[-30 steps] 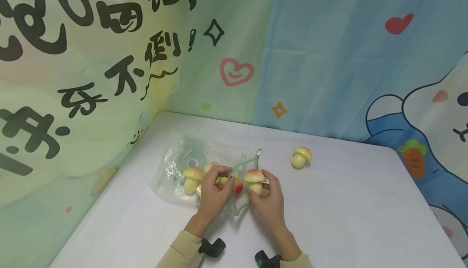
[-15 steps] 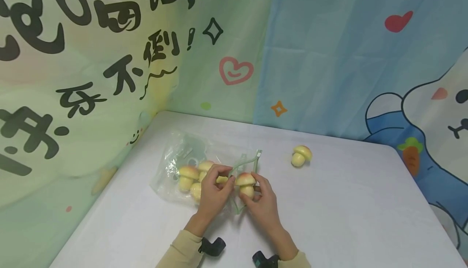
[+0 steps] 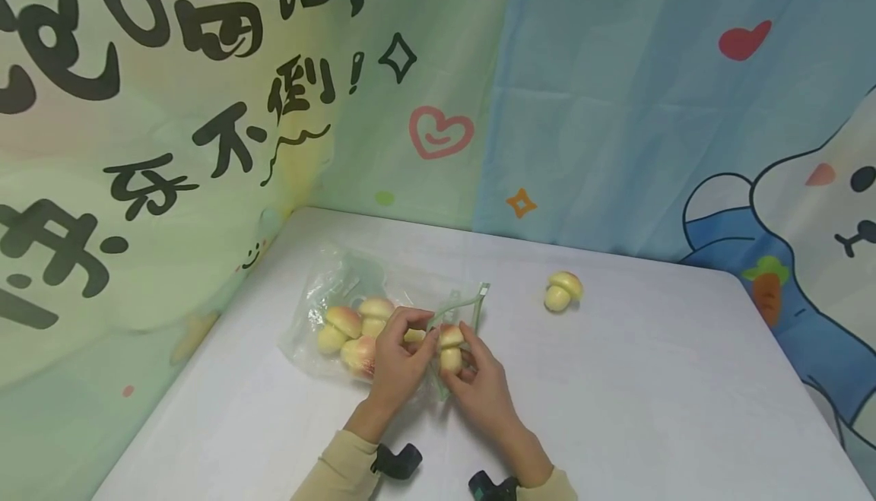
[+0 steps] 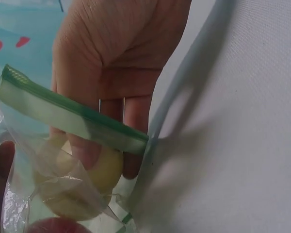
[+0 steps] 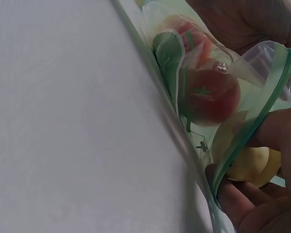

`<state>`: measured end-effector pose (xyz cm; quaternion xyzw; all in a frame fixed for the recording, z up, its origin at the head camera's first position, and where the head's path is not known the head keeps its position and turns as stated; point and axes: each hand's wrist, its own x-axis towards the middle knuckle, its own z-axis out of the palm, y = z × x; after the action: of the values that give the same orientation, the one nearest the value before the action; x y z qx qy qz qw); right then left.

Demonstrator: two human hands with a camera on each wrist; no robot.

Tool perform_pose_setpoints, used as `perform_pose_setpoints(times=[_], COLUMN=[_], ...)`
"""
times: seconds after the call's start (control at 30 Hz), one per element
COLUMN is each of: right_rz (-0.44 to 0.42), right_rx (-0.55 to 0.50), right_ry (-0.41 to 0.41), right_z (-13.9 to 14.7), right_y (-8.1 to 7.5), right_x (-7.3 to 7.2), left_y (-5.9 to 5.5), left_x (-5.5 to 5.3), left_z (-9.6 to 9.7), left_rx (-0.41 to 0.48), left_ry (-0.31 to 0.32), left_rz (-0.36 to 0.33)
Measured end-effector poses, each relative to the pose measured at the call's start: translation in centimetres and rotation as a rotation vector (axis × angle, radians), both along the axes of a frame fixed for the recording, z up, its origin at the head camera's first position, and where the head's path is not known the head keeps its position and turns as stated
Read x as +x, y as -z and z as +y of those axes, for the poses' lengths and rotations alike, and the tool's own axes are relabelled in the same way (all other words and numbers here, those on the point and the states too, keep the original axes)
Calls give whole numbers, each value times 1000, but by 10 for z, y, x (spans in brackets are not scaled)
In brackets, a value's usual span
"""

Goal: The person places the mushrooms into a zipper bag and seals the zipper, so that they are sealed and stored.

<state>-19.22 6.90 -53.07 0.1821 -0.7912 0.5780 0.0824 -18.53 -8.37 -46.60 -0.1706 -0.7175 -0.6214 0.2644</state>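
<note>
In the head view my left hand (image 3: pixel 400 360) pinches the edge of a clear zip bag (image 3: pixel 304 334) with a green zip strip. My right hand (image 3: pixel 482 383) grips a toy mushroom (image 3: pixel 450 353) with a reddish-yellow cap and pale stem. Right at the bag's mouth, its fingers and the mushroom (image 5: pixel 245 162) show behind the green strip (image 5: pixel 254 126) in the right wrist view. Several similar mushrooms (image 3: pixel 345 320) lie in the bag to the left, partly hidden by my left hand. A round red thing (image 5: pixel 211 99) shows through the plastic in the right wrist view.
Another toy mushroom (image 3: pixel 563 292) lies on the white table (image 3: pixel 650 379), right of the bag and toward the back. A printed cloth (image 3: pixel 582 121) hangs behind the table and along its left side.
My right hand has moved left with the mushroom, from beside the bag's mouth into it. The mushrooms in the bag have shifted left and tilted. My left hand has stayed put.
</note>
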Motion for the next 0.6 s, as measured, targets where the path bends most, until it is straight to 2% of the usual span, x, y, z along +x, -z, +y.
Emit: perform_pose_setpoints(times=[0.07, 0.27, 0.43, 0.6], right_rz=[-9, -97, -105, -88], right_rx=[3, 27, 45, 86], right_ry=[-6, 21, 12, 9], right_z=[-1, -3, -4, -4], right_y=[0, 0, 1, 1], right_x=[1, 0, 0, 0], left_y=[4, 27, 31, 33], left_x=[-2, -13, -15, -16], left_z=[0, 0, -1, -1], left_rx=[2, 52, 92, 84], left_ry=[4, 35, 51, 56], left_rz=[7, -28, 0, 29])
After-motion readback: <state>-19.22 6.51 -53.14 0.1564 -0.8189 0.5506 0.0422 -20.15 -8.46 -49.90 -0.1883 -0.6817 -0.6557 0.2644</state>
